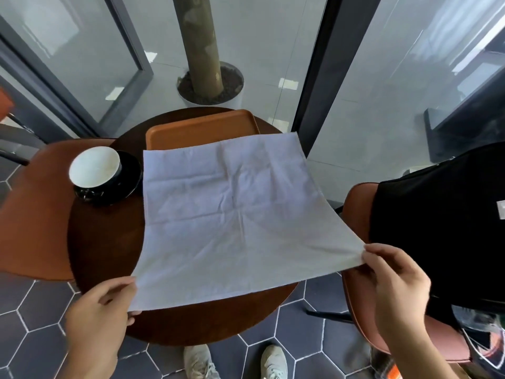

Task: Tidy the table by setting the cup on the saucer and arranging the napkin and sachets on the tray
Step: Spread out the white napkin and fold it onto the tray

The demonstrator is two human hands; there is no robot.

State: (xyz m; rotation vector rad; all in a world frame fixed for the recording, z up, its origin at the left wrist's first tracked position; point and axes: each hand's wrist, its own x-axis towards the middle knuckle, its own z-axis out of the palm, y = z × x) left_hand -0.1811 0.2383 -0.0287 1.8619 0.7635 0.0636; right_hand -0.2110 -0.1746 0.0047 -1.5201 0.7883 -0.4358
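A round dark wooden table (103,242) is largely covered by an unfolded grey napkin (232,209), which is held stretched above it and over the near part of the orange tray (202,127). The white cup (94,166) is already seated on the black saucer (128,170) just beside the napkin's left edge; no sachets can be seen. The near corners are pinched by the left hand (101,313) and right hand (393,280), well apart, so a careless sweep of the cloth could likely knock the cup.

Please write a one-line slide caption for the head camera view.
Both hands, left and right, hold an unfolded napkin over the tray; cup sits on saucer.
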